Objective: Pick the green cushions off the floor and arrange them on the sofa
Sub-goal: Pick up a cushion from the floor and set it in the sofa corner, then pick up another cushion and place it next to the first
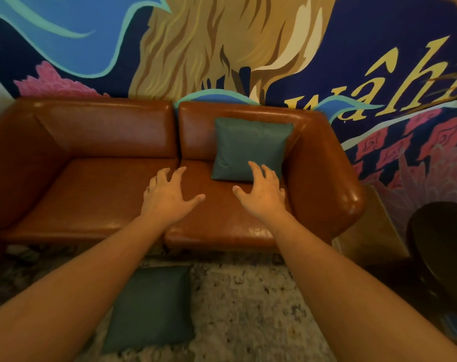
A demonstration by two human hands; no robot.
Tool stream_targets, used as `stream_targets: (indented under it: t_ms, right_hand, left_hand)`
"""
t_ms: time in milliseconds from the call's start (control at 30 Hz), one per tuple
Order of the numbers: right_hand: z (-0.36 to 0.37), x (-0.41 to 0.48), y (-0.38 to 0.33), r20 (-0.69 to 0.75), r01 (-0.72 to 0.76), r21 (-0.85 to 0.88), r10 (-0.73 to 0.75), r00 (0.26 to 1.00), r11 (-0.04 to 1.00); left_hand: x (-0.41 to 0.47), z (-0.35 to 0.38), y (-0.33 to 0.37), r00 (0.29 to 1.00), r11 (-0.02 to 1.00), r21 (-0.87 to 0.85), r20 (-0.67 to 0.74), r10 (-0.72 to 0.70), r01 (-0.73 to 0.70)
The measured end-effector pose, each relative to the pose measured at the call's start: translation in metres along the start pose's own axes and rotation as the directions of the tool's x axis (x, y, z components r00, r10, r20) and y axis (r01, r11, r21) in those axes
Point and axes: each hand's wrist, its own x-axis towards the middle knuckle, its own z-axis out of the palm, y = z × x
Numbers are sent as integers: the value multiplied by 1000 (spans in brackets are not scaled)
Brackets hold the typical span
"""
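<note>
One green cushion (249, 147) leans upright against the right backrest of the brown leather sofa (99, 184). A second green cushion (151, 307) lies flat on the patterned rug below, between my forearms. My left hand (167, 197) hovers over the middle of the seat, fingers spread, holding nothing. My right hand (262, 194) is open just in front of the lower edge of the cushion on the sofa, its fingertips overlapping it; whether they touch it I cannot tell.
A painted mural wall (222, 48) stands behind the sofa. A wooden side table (371, 231) sits by the right armrest, with a dark round seat (441, 246) beside it. The speckled rug (248, 309) covers the floor in front.
</note>
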Motion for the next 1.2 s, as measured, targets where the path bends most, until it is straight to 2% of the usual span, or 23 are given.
stream_targets:
  t_ms: [233,733,1000,1200]
  right_hand:
    - [41,-56,-51,39,11,7,-11,999,1000]
    - [222,-149,-174,149,-138,15,134,980,990]
    - [303,-152,-161,199,-161,6,157,967,987]
    - [398,-121,-110,237,-186,-45,192,952,981]
  left_hand:
    - [-52,-22,-76,1000,998,61,3,-29,29]
    - [-106,-30,-308,988,992,126,151,-39,20]
    - [-107,23,-372,970,987,131,209,-121,95]
    - [-84,117,-417,959,980,138,228,-169,140]
